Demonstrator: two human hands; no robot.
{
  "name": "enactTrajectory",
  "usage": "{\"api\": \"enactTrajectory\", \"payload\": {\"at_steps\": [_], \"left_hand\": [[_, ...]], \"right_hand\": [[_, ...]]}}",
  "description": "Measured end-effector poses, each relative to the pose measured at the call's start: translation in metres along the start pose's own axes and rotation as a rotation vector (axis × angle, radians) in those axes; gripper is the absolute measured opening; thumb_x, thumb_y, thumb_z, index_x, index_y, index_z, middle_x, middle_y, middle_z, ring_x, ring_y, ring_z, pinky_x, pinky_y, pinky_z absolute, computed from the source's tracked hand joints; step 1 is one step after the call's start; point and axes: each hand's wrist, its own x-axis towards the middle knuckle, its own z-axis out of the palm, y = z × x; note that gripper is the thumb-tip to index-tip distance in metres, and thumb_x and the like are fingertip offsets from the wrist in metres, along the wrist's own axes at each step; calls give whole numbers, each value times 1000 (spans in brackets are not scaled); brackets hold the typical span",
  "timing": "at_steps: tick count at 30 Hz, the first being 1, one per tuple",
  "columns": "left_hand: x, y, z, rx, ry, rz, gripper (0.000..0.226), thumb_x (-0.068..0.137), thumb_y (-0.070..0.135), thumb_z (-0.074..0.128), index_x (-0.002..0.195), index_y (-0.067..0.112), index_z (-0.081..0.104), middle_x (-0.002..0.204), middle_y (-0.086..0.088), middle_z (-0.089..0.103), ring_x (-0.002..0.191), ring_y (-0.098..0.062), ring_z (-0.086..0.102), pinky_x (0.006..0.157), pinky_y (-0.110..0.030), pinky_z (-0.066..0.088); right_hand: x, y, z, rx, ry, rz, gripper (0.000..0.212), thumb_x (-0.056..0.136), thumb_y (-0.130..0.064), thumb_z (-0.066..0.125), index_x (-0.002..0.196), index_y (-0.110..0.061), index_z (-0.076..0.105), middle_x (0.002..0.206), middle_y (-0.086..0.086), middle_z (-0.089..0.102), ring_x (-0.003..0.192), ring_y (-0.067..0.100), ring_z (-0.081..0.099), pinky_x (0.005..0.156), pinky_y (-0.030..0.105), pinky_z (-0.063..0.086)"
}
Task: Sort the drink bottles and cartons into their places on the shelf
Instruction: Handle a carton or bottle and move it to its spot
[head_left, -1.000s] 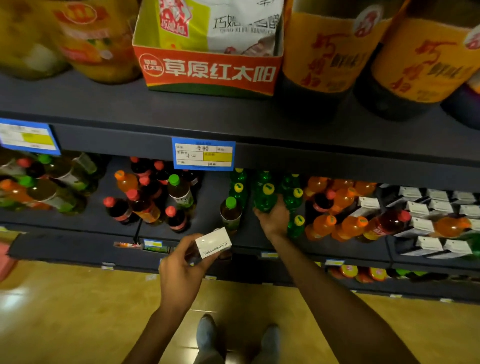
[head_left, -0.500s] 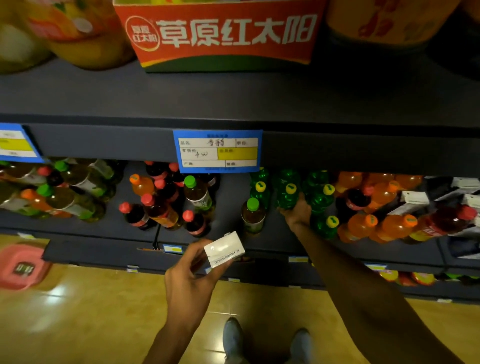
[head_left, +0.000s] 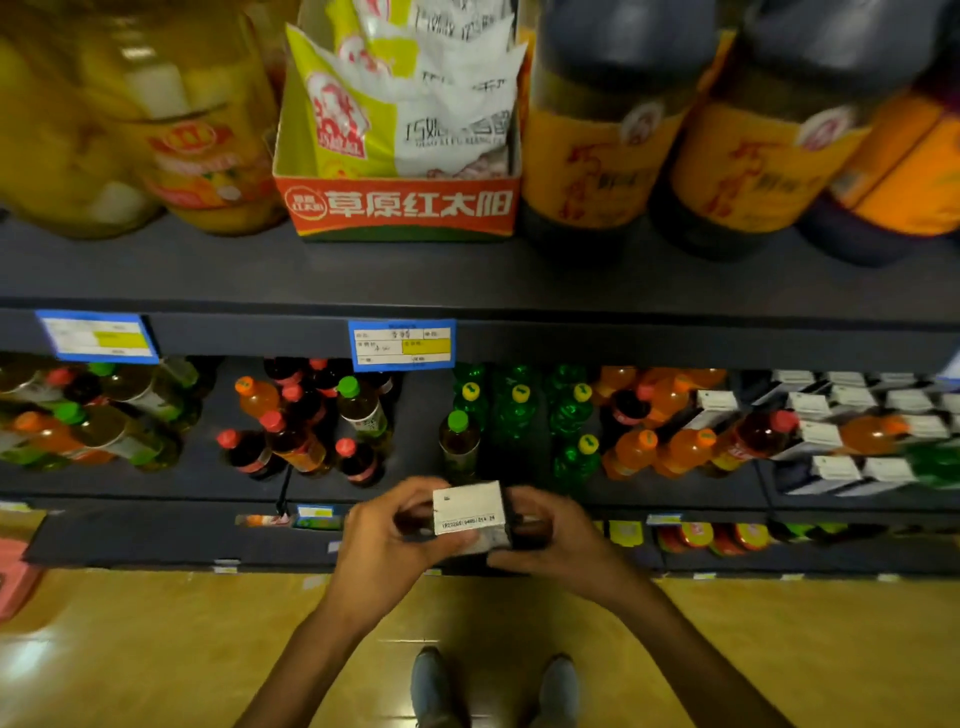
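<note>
A small drink carton (head_left: 470, 512) with a white printed top is held in front of the middle shelf (head_left: 208, 475), just below its front edge. My left hand (head_left: 387, 545) grips its left side and my right hand (head_left: 553, 540) grips its right side. Behind the carton stand green bottles with yellow caps (head_left: 519, 410) and a brown tea bottle with a green cap (head_left: 460, 441). More white-topped cartons (head_left: 836, 431) lie at the shelf's right end, mixed with orange bottles (head_left: 680, 449).
Red-capped dark bottles (head_left: 296, 436) and tea bottles (head_left: 104, 415) fill the shelf's left part. The upper shelf holds big jars, a red box (head_left: 400, 208) of packets and large dark jugs (head_left: 597, 156). A lower shelf (head_left: 701, 538) and yellow floor (head_left: 156, 649) lie below; a pink item (head_left: 13, 577) sits at left.
My right hand has left the green bottles and come back down to the carton, which both hands now hold. The view tilted back, showing more of the upper shelf.
</note>
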Motion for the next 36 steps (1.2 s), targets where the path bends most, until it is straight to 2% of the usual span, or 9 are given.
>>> {"api": "enactTrajectory", "payload": {"at_steps": [2,4,9,15,20,23,27,31,36], "left_hand": [[-2,17,10,-10,-56,47,45,63,32,91,102,32,69,99,19,75,94,-1,71,78,-18,58],[-1,30,16,-52,-103,87,51,62,33,91,108,32,68,104,18,74,95,-1,71,80,-18,58],[16,42,16,-177,-163,77,82,54,36,93,128,30,59,123,14,68,106,-8,69,88,-23,56],[34,57,54,-199,-164,55,61,59,32,89,116,27,67,115,5,72,101,-16,72,87,-26,58],[35,75,150,-271,-187,-48,52,54,39,93,101,30,73,112,-3,74,101,-20,72,88,-30,58],[34,92,231,-171,-199,-48,47,61,27,88,104,21,71,110,1,75,100,-17,72,87,-23,57],[33,135,341,-133,-149,-78,42,61,11,84,100,11,70,101,-5,76,95,-19,73,89,-30,57],[38,181,413,-97,-164,-81,42,71,7,85,90,42,72,97,23,74,88,7,69,78,-9,53],[52,203,482,-99,-203,-84,47,66,1,87,93,38,76,102,6,76,92,-10,71,87,-32,56]], "right_hand": [[-18,-12,-5,-27,65,-54,49,75,-13,83,118,-25,65,117,-9,71,113,9,65,96,29,53],[-32,-20,-17,-50,108,-74,46,75,-12,82,115,-28,65,116,-16,71,112,6,65,94,22,52],[-74,-10,-62,-27,289,-31,46,76,1,78,116,-11,61,116,-8,72,114,7,64,94,23,53],[-132,28,-137,25,447,60,51,78,3,75,122,-14,58,103,-16,74,93,-2,68,76,15,53],[-176,75,-215,134,494,66,59,69,-8,80,124,-13,58,112,-2,74,107,15,69,86,25,57],[-201,105,-274,154,484,50,56,68,-12,80,120,-16,60,112,-2,74,106,15,69,86,26,57],[-242,141,-368,179,453,58,50,76,0,77,119,-20,59,109,-9,75,103,10,70,82,22,57],[-285,158,-449,167,455,81,50,78,0,76,119,-23,60,112,-12,73,106,9,69,85,25,58],[-312,178,-519,165,494,72,52,70,-11,80,117,-25,63,114,-10,73,108,10,67,88,28,58]]}}
